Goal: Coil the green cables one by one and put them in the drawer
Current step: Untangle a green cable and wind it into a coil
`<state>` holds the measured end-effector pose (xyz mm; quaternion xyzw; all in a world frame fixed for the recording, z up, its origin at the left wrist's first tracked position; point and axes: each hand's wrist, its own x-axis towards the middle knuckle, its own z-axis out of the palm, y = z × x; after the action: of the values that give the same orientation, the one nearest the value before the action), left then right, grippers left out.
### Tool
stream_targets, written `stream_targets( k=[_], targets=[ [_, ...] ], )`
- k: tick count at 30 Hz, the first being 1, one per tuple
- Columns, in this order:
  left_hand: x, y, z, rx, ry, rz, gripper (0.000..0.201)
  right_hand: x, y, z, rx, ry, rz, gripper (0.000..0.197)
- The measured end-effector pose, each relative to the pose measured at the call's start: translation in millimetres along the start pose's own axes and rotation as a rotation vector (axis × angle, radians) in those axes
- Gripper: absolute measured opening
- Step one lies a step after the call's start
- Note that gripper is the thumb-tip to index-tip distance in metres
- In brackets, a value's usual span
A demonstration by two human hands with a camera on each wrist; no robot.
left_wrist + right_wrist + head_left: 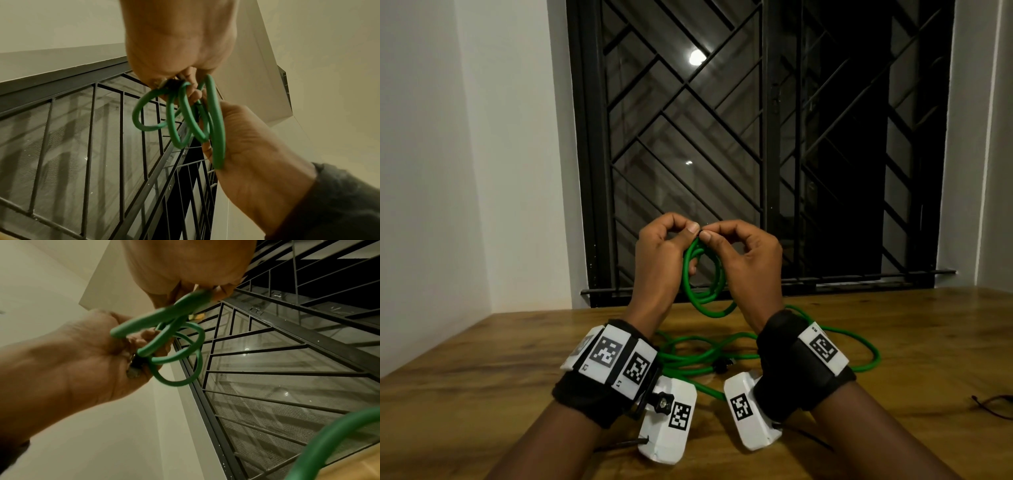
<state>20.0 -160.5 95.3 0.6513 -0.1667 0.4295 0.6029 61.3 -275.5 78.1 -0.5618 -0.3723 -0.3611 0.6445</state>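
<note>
- The left hand (667, 246) and right hand (743, 253) are raised above the wooden table (482, 359), thumbs and forefingers meeting at the top of a small bundle of green cable (703, 274).
- Left grip: thumb and forefinger curl tight on the gathered turns at the top, with lower fingers passing through the loops. This looks meant to stop the coil springing apart.
- Right grip: fingertips close on the same top point, just beside the left thumb. The likely purpose is to lay the next turn against the pinch.
- In the left wrist view about 4 loops (185, 116) hang below the grip, splayed rather than stacked, so the coil is loose.
- A dark plug end (137, 363) sits at the left palm, inside the hold, probably as the coil's anchored start.
- Below and behind the grip, a long uncoiled run of cable (722, 349) lies on the table between the wrists; whether it is 1 cable or several I cannot tell.
- No drawer is in view; coiling seems well short of done.
</note>
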Motion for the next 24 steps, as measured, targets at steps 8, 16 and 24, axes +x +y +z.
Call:
stream_targets(
  k=[8, 16, 24],
  targets=[
    [-4.6, 4.4, 0.4, 0.047, -0.170, 0.021, 0.017, -0.1, 3.7, -3.3, -0.122, 0.070, -0.074, 0.005],
    [-4.8, 2.9, 4.0, 0.160, -0.209, 0.099, 0.022, -1.4, 4.8, -12.9, -0.591, 0.085, -0.288, 0.006],
    [-4.2, 1.6, 3.9, 0.157, -0.187, 0.083, 0.014, -1.2, 5.1, -17.6, -0.827, 0.101, -0.429, 0.005]
  ],
)
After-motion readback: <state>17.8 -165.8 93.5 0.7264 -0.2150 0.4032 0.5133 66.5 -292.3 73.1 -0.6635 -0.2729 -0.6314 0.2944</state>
